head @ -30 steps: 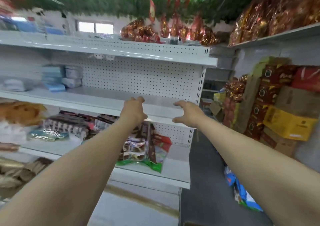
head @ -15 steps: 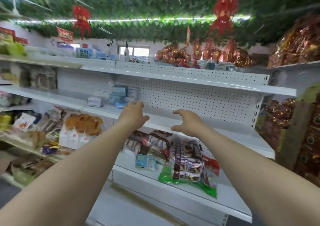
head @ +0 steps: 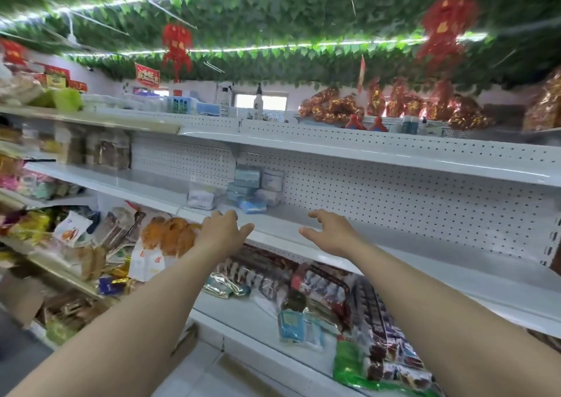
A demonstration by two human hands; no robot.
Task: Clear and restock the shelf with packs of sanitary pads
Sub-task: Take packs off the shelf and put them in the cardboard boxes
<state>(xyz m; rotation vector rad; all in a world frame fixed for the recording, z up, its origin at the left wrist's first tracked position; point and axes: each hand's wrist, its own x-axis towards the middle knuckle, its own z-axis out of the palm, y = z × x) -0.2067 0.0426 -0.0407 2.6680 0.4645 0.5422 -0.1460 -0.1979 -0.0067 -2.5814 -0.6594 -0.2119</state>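
Left of our left hand, blurred snack bags (head: 168, 238) crowd the lower boards. Our left hand (head: 223, 232) hangs palm down at the front edge of the white shelf (head: 425, 244), fingers loosely curved and thumb out toward the other hand, grasping nothing. We cannot tell whether its fingertips touch the metal. High above it a red lantern (head: 177, 48) dangles from a ceiling of green leaves (head: 273, 10). Just beyond this hand a white pack (head: 202, 198) lies on the shelf. Beyond the thumb, the packs (head: 249, 181) of pads stand in a small pale-blue and white stack against the pegboard (head: 394, 205), with a blue pack (head: 252, 206) lying flat in front of them. Under our forearms, dark packets (head: 331, 287) lie on the lower shelf (head: 243, 314). Our right hand (head: 329, 234) hovers palm down near the same front edge, fingers spread and relaxed, likewise holding nothing and apart from the packs. Right of it the shelf and pegboard run on out of sight. Up and to the right of this hand, red-gold foil bags (head: 334, 106) sit on top of the unit, and a second lantern (head: 444, 29) hangs above them.
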